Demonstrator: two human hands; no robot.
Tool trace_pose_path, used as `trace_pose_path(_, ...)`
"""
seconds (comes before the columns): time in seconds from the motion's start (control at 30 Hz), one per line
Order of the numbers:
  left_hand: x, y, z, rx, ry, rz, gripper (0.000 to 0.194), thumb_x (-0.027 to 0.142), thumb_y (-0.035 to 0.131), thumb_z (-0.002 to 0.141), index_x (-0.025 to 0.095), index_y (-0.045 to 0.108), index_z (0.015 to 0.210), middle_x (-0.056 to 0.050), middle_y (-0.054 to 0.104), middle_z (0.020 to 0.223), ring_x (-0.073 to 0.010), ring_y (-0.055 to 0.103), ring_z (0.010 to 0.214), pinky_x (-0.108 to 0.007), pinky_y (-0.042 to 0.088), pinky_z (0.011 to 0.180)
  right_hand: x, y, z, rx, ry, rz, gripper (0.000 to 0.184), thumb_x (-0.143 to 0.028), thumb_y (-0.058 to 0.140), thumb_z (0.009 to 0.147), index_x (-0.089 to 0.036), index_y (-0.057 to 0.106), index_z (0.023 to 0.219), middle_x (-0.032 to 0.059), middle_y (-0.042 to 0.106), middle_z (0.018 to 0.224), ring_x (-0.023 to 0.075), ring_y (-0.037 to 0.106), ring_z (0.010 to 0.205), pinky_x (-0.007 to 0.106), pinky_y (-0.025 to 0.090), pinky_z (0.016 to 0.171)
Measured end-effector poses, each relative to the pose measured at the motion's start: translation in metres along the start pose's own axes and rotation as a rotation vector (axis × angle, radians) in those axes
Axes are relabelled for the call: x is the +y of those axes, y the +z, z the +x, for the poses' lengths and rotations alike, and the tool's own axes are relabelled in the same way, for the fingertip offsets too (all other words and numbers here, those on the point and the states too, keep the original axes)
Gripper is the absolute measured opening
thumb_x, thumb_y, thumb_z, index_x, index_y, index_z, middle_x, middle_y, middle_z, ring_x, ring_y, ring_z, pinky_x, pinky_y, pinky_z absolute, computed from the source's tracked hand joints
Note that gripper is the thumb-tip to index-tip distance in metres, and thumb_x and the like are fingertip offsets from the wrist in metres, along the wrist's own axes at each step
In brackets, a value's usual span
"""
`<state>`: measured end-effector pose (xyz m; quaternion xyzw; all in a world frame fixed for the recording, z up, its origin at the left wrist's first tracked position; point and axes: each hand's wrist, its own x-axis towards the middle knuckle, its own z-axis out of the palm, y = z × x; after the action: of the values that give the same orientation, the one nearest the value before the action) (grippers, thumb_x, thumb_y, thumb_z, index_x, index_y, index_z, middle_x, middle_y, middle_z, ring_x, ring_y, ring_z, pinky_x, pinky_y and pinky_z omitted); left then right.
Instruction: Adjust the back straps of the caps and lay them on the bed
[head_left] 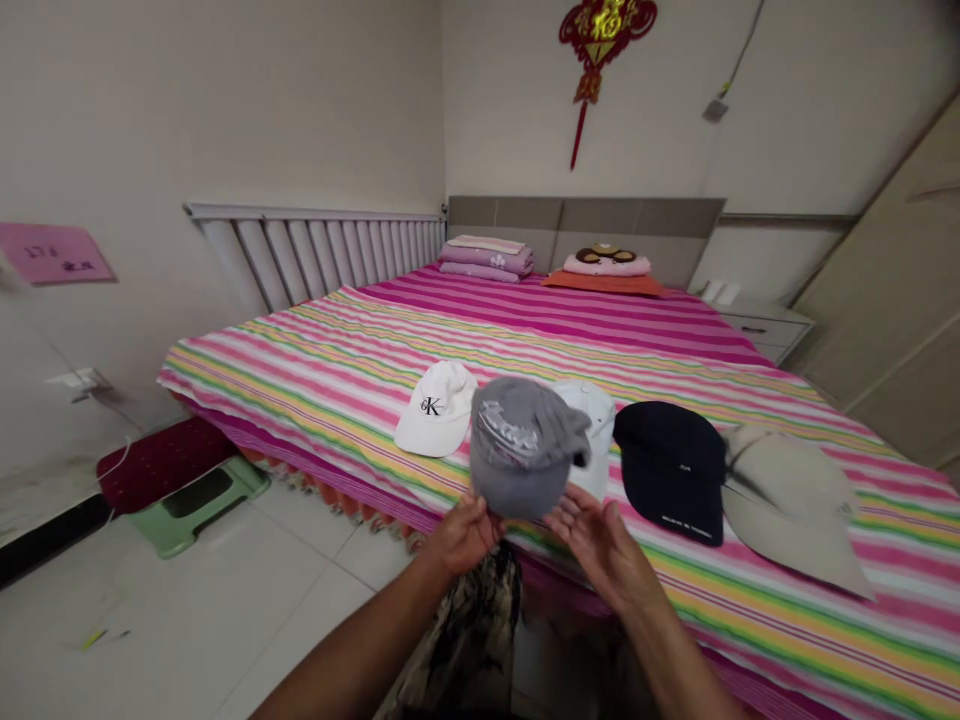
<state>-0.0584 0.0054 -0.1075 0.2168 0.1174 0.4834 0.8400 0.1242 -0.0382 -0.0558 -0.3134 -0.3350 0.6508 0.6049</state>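
Observation:
A grey baseball cap [520,445] with pale lettering is lifted above the front of the bed, its brim pointing toward me. My left hand [466,535] pinches the brim's left edge. At the brim's right edge is my right hand [596,545], palm up with fingers stretched out and thumb apart; the fingertips touch or lie just under the cap. A white cap [439,410] with a dark logo lies on the left. Behind the grey cap, a pale cap [591,425] is partly hidden. To the right lie a black cap [670,470] and a beige cap [791,505], slightly overlapping.
The caps rest on a striped bedspread [300,370]. Folded bedding [487,260] sits by the headboard [517,215]. A green stool [199,505] stands on the tiled floor at left, and a white nightstand [765,328] stands at the far right.

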Motion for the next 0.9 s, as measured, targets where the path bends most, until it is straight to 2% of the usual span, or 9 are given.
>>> trace_pose_path(0.1, -0.034, -0.013, -0.029, -0.085, -0.152, 0.013, 0.025, 0.017, 0.067, 0.067, 0.02, 0.06, 0.091, 0.0, 0.067, 0.086, -0.0139, 0.062, 0.075, -0.024, 0.046, 0.063, -0.02, 0.008, 0.0, 0.097, -0.023, 0.186, 0.035, -0.054, 0.071, 0.052, -0.027, 0.067, 0.073, 0.0023, 0.071, 0.086, 0.0247, 0.059, 0.096, 0.043, 0.037, 0.094)
trace_pose_path(0.17, -0.04, -0.017, -0.039, -0.136, -0.216, 0.024, 0.03, 0.019, 0.068, 0.065, 0.018, 0.061, 0.094, -0.004, 0.067, 0.09, -0.0175, 0.062, 0.083, -0.029, 0.046, 0.072, -0.025, 0.012, -0.006, 0.13, 0.014, 0.218, 0.03, -0.043, 0.076, 0.048, -0.027, 0.068, 0.071, 0.0026, 0.072, 0.085, 0.0265, 0.058, 0.099, 0.044, 0.035, 0.096)
trace_pose_path(0.23, -0.034, -0.019, -0.04, -0.175, -0.228, 0.006, 0.04, 0.029, 0.067, 0.065, 0.014, 0.059, 0.102, -0.009, 0.066, 0.097, -0.0223, 0.058, 0.095, -0.034, 0.042, 0.083, -0.026, 0.013, -0.015, 0.118, 0.094, 0.224, 0.029, -0.04, 0.078, 0.046, -0.025, 0.069, 0.069, 0.0041, 0.072, 0.08, 0.0287, 0.058, 0.1, 0.046, 0.034, 0.097)
trace_pose_path(0.33, -0.02, -0.017, -0.03, -0.206, -0.234, -0.038, 0.052, 0.047, 0.06, 0.068, 0.011, 0.058, 0.106, -0.014, 0.063, 0.104, -0.0274, 0.052, 0.107, -0.04, 0.033, 0.093, -0.023, 0.014, -0.028, 0.092, 0.213, 0.234, 0.032, -0.046, 0.076, 0.045, -0.022, 0.069, 0.066, 0.007, 0.072, 0.073, 0.0315, 0.058, 0.098, 0.047, 0.035, 0.096)
trace_pose_path(0.43, -0.012, -0.008, -0.016, -0.207, -0.267, -0.036, 0.05, 0.051, 0.056, 0.069, 0.012, 0.062, 0.099, -0.013, 0.063, 0.104, -0.0287, 0.047, 0.112, -0.043, 0.027, 0.097, -0.021, 0.011, -0.036, 0.107, 0.259, 0.227, 0.036, -0.049, 0.074, 0.048, -0.019, 0.07, 0.068, 0.0088, 0.072, 0.073, 0.0327, 0.06, 0.096, 0.048, 0.036, 0.094)
trace_pose_path(0.57, -0.007, 0.01, -0.006, -0.173, -0.204, -0.027, 0.041, 0.047, 0.063, 0.064, 0.015, 0.065, 0.089, -0.011, 0.065, 0.1, -0.03, 0.047, 0.112, -0.044, 0.028, 0.097, -0.023, 0.003, -0.039, 0.135, 0.185, 0.136, 0.031, -0.048, 0.072, 0.051, -0.02, 0.069, 0.063, 0.0082, 0.072, 0.067, 0.033, 0.061, 0.092, 0.049, 0.038, 0.092)
trace_pose_path(0.7, 0.003, 0.022, -0.003, -0.117, -0.116, -0.018, 0.041, 0.048, 0.065, 0.058, 0.013, 0.066, 0.08, -0.012, 0.066, 0.094, -0.0318, 0.048, 0.11, -0.045, 0.033, 0.094, -0.027, -0.006, -0.042, 0.157, 0.063, 0.051, 0.028, -0.046, 0.075, 0.047, -0.023, 0.068, 0.06, 0.0062, 0.069, 0.055, 0.0341, 0.064, 0.085, 0.052, 0.041, 0.088)
trace_pose_path(0.8, 0.011, 0.029, 0.0, -0.075, -0.139, 0.003, 0.046, 0.051, 0.066, 0.055, 0.012, 0.065, 0.081, -0.013, 0.066, 0.093, -0.0323, 0.049, 0.109, -0.045, 0.036, 0.092, -0.026, -0.013, -0.045, 0.187, 0.014, 0.044, 0.026, -0.044, 0.075, 0.047, -0.024, 0.068, 0.062, 0.0047, 0.069, 0.054, 0.033, 0.065, 0.079, 0.052, 0.042, 0.086)
trace_pose_path(0.9, 0.017, 0.037, 0.002, -0.012, -0.17, 0.011, 0.041, 0.042, 0.07, 0.053, 0.013, 0.064, 0.082, -0.011, 0.067, 0.091, -0.0313, 0.053, 0.104, -0.044, 0.038, 0.09, -0.024, -0.02, -0.049, 0.209, -0.002, 0.058, 0.027, -0.04, 0.078, 0.046, -0.023, 0.068, 0.064, 0.0051, 0.069, 0.055, 0.0325, 0.065, 0.079, 0.05, 0.044, 0.085)
